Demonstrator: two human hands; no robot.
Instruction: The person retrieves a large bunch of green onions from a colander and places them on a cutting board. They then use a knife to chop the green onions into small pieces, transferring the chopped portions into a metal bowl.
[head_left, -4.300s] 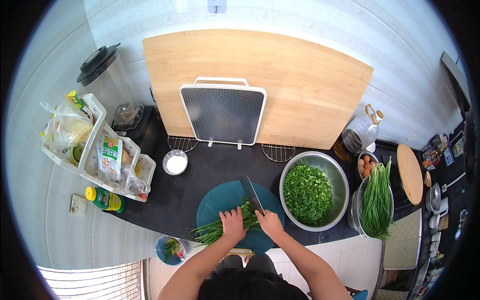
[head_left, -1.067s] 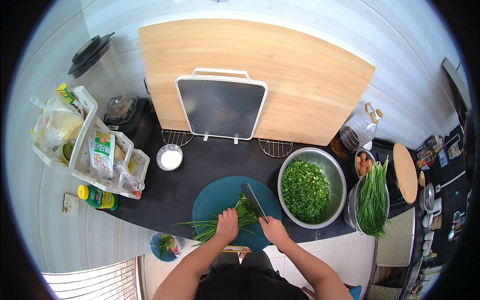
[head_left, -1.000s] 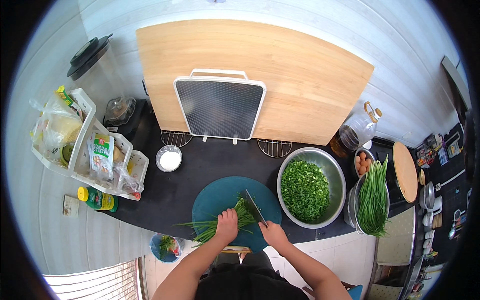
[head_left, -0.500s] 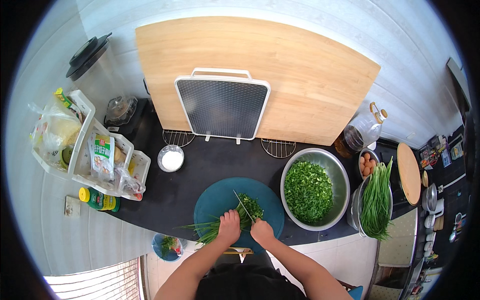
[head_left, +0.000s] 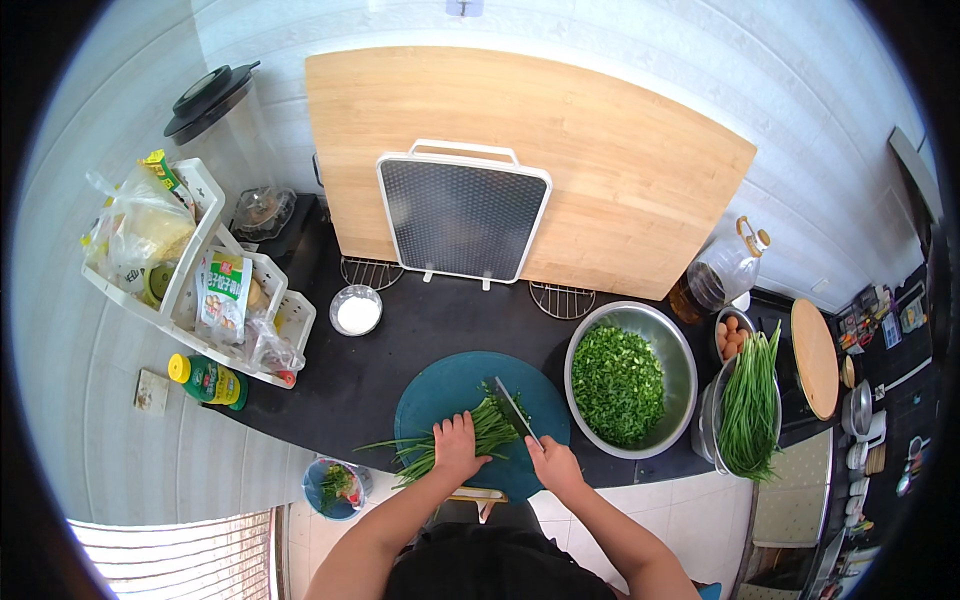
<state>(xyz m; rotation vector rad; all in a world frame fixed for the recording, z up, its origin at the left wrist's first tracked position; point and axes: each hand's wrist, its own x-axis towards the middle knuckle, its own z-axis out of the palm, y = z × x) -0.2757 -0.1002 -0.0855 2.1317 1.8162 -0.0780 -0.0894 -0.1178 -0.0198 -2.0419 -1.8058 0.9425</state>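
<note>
Clenched on the knife (head_left: pixel 514 408) handle, my right hand (head_left: pixel 557 466) sits at the near right part of the round board (head_left: pixel 425 395). Blade slants up-left, at the right end of the chives (head_left: pixel 493 425); can't tell if its edge touches the board. My left hand (head_left: pixel 457 447) grasps the chives from above, fingers spread over them, thumb pointing right. Chives lie across the board, long ends poking past its left edge. Cut bits lie right of the blade.

Right of the board: steel bowl (head_left: pixel 679 370) with chopped greens (head_left: pixel 618 385), then a pot (head_left: pixel 707 430) with long greens (head_left: pixel 748 415) draped over its rim. Eggs (head_left: pixel 733 337) sit in a small bowl behind the pot, oil jug (head_left: pixel 712 282) near them. Powder dish (head_left: pixel 357 313) is up-left of the board, on the black counter (head_left: pixel 345 385).
</note>
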